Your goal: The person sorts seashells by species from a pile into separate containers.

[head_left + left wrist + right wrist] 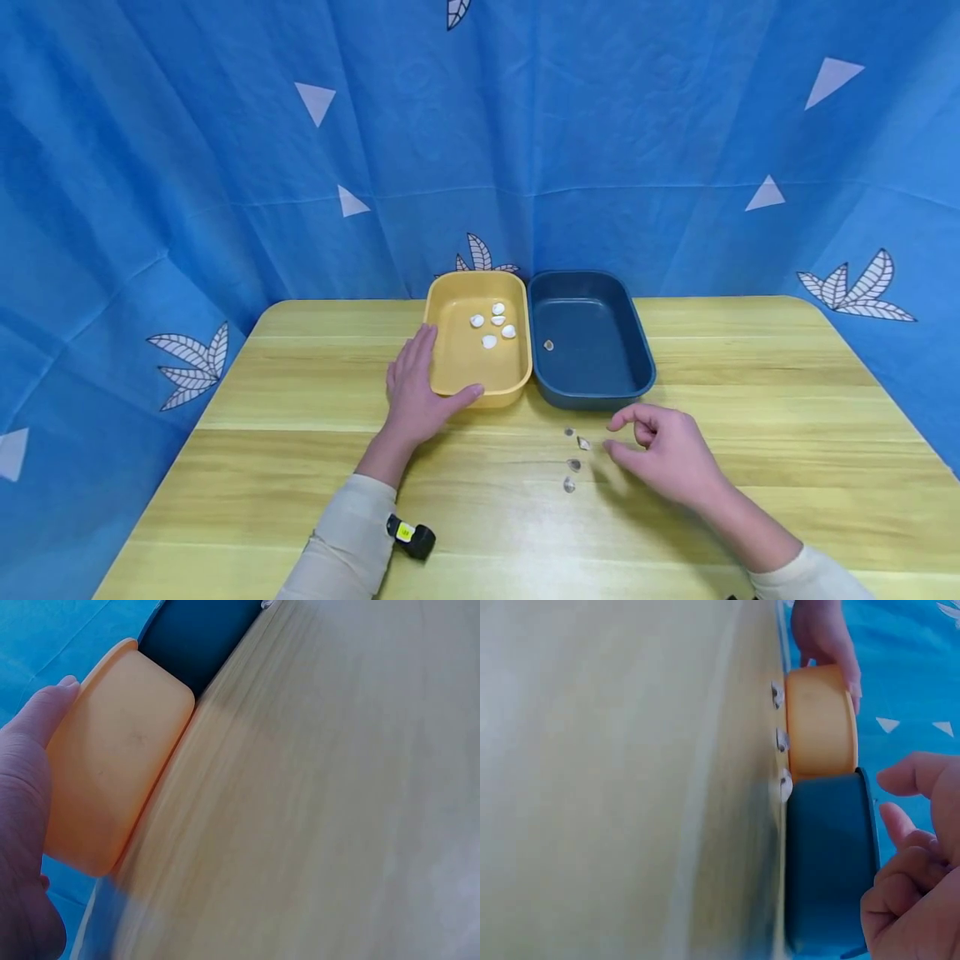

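The left hand (417, 392) rests against the near left corner of a yellow tray (480, 400), fingers straight along its left side and thumb over the front rim. Several white shells (489, 342) lie inside that tray. A dark blue tray (592, 400) stands beside it on the right, with one small brownish shell (548, 345) in it. Just in front of the blue tray, the right hand (667, 454) hovers over the table. Its thumb and index finger are apart with nothing between them. Several small shells, among them a greyish one (573, 465), lie to its left.
The trays stand side by side near the back edge of a light wooden table (300, 467). A blue curtain (420, 150) with white triangles and leaf prints hangs behind it. A black device (414, 537) with a yellow label is on the left sleeve.
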`<control>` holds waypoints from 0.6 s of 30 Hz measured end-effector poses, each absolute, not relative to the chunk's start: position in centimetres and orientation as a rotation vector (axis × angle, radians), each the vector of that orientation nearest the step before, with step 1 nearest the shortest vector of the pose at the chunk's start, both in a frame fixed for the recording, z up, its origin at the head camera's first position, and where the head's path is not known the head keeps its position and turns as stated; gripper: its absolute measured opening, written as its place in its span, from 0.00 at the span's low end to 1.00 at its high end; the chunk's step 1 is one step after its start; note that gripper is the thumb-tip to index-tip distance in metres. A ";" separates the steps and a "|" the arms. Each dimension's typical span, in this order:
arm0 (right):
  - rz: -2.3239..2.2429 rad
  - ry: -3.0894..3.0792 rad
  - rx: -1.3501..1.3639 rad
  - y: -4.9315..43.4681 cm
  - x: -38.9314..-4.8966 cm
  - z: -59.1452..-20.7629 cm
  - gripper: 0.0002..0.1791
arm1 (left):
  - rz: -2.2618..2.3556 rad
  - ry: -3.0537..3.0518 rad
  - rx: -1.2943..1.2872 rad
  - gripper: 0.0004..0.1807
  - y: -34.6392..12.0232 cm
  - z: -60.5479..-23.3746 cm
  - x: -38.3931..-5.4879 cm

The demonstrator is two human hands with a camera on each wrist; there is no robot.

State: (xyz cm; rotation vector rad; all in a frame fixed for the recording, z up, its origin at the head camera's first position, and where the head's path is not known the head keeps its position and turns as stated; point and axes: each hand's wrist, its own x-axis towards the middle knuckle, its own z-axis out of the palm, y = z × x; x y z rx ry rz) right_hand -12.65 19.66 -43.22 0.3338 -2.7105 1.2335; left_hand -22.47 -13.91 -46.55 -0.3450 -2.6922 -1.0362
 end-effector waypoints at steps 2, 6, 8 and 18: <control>1.266 -2.713 0.321 19.7 -12.4 -43.5 0.09 | -1.031 -2.695 -0.343 0.63 -13.9 -46.5 -22.4; 1.340 -2.730 0.284 19.5 -12.2 -44.0 0.10 | -1.025 -2.691 -0.342 0.63 -13.9 -46.5 -22.4; 1.371 -2.741 0.263 19.4 -12.1 -44.3 0.10 | -1.033 -2.687 -0.341 0.63 -13.9 -46.6 -22.4; 1.413 -2.791 0.246 18.7 -12.9 -45.6 0.10 | -1.038 -2.692 -0.339 0.63 -13.8 -46.5 -22.4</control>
